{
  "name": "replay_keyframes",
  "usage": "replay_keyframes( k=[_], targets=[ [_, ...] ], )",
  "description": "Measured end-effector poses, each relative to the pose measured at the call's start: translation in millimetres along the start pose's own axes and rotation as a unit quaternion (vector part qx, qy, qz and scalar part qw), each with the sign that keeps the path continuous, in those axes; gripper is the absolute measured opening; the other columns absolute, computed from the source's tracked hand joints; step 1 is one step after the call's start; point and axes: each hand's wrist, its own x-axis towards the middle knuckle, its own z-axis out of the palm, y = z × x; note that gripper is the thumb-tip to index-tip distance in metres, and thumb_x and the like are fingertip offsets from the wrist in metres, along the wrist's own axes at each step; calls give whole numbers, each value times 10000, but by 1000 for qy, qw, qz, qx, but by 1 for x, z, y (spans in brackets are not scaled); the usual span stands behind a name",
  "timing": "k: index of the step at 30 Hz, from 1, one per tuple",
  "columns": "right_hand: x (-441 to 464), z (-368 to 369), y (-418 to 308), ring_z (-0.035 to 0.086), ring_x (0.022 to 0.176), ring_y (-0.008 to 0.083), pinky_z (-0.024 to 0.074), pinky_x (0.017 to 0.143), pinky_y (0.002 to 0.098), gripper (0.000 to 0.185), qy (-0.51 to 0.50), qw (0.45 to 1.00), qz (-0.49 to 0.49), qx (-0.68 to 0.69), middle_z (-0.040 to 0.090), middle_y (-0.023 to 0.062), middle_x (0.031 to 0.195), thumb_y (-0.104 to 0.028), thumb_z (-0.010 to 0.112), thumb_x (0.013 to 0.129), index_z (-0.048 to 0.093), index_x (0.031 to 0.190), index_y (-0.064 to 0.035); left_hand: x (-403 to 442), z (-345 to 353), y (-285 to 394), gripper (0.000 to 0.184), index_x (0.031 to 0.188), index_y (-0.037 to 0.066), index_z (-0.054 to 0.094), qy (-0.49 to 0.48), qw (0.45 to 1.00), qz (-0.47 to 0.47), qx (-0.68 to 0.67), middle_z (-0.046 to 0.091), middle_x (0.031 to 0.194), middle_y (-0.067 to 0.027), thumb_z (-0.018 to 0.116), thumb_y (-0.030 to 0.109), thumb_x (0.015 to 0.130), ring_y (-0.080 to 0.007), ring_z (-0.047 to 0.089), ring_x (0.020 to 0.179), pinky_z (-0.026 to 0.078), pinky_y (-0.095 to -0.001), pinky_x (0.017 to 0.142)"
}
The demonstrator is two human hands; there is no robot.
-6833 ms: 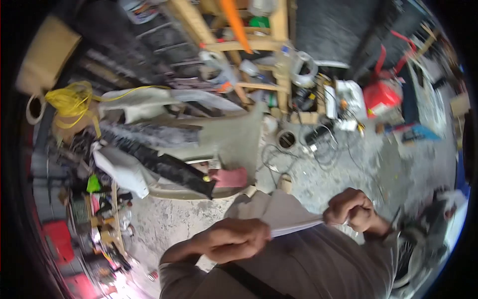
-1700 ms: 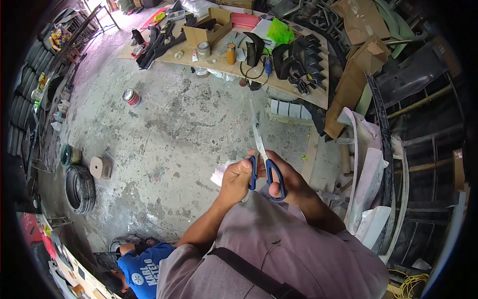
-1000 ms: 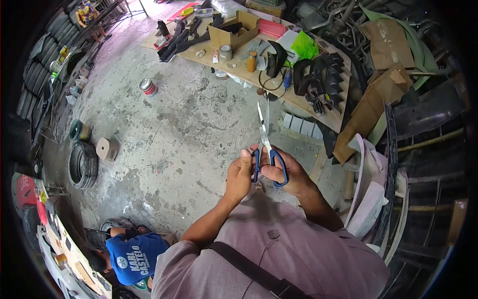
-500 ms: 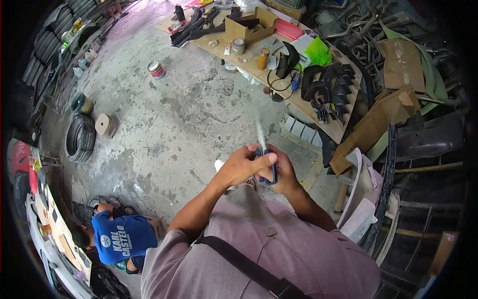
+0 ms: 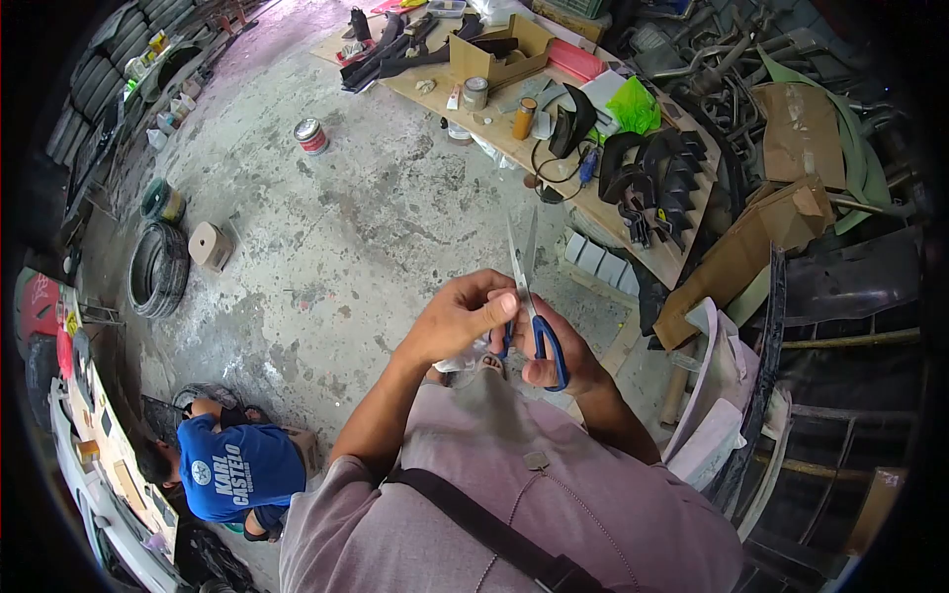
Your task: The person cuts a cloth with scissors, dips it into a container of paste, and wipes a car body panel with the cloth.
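Scissors with dark blue handles (image 5: 550, 346) point away from me in front of my shirt, their metal blades spread apart. My right hand (image 5: 565, 358) is wrapped round the handles, with the thumb by the larger loop. My left hand (image 5: 470, 314) is at the left side of the scissors, its thumb over the pivot area and its fingers curled behind. Something white and thin shows just below my left hand, too small to make out.
A wooden table (image 5: 499, 133) holds black parts, a cardboard box (image 5: 494, 54) and jars. On the floor are a paint can (image 5: 310, 136), a tire (image 5: 159, 269) and a beige stool (image 5: 210, 246). A person in a blue shirt (image 5: 240, 470) sits at the lower left.
The scissor blades have opened since half a second ago, when they were together and blurred. My left thumb has moved off the handles towards the pivot. Earlier, both hands stretched my shirt's cloth.
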Motion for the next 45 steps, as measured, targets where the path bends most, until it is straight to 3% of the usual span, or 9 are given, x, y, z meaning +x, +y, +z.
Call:
replay_keyframes(
  k=[7, 14, 17, 24, 33, 39, 41, 43, 45],
  targets=[
    [-11, 12, -4, 560, 923, 111, 459, 826, 273, 991, 37, 997, 39, -63, 583, 13, 1005, -411, 950, 662, 428, 1411, -25, -9, 12, 13, 276, 1210, -18, 646, 140, 980, 134, -50, 699, 1074, -78, 685, 125, 977, -142, 651, 985, 529, -293, 893],
    [-16, 15, -8, 547, 919, 102, 456, 808, 269, 1039, 36, 990, 115, -74, 583, 16, 1008, -476, 952, 609, 443, 1393, -24, -20, 20, 21, 201, 1141, -6, 670, 148, 977, 151, -32, 704, 988, -46, 699, 25, 944, -97, 660, 858, 574, -254, 757],
    [-11, 19, -11, 644, 979, 163, 491, 874, 327, 1005, -7, 998, 49, 25, 529, -3, 968, -392, 991, 579, 472, 1367, -46, -22, 20, 22, 166, 1088, 0, 685, 151, 980, 128, -36, 720, 969, -86, 712, 19, 925, -164, 698, 857, 578, -298, 773],
    [-10, 15, -7, 634, 1021, 162, 503, 879, 331, 1063, -17, 998, 40, -51, 511, -13, 954, -487, 984, 496, 483, 1328, -54, -20, 21, 22, 140, 1062, -6, 650, 116, 978, 163, -64, 682, 894, -44, 707, 18, 937, -105, 647, 745, 539, -249, 653],
    [-16, 12, -3, 579, 835, 98, 526, 807, 276, 956, 3, 998, 33, -48, 530, -20, 922, -430, 988, 493, 529, 1249, -69, -17, 24, 20, 132, 1050, -9, 640, 104, 975, 178, -78, 672, 905, -42, 704, 6, 935, -104, 633, 721, 515, -247, 642],
    [-15, 12, -8, 583, 925, 125, 518, 824, 305, 957, 18, 986, 71, -150, 572, 27, 1002, -372, 1010, 520, 517, 1281, -64, -25, 24, 20, 172, 1111, -35, 660, 166, 974, 156, 19, 716, 960, -124, 682, -1, 943, -180, 695, 825, 573, -305, 729],
    [-10, 14, -14, 584, 1017, 198, 505, 863, 387, 1051, 24, 941, -74, -329, 559, 95, 1075, -443, 995, 520, 477, 1349, -58, -30, 26, 21, 221, 1170, -44, 661, 148, 976, 159, 28, 725, 1035, -160, 670, 10, 956, -206, 710, 898, 583, -327, 787],
    [-10, 19, -18, 564, 1052, 239, 484, 893, 420, 1098, 43, 919, -85, -381, 543, 124, 1112, -477, 983, 523, 451, 1384, -52, -34, 33, 24, 243, 1198, -49, 660, 126, 978, 167, 11, 728, 1071, -174, 664, 17, 963, -216, 716, 936, 587, -339, 815],
    [-9, 23, -20, 543, 1087, 280, 463, 923, 453, 1146, 63, 894, -96, -433, 526, 153, 1149, -511, 971, 525, 424, 1419, -47, -37, 40, 26, 217, 1117, -63, 700, 182, 965, 189, 7, 726, 946, -79, 720, 67, 944, -103, 674, 816, 524, -235, 693]
  ],
)
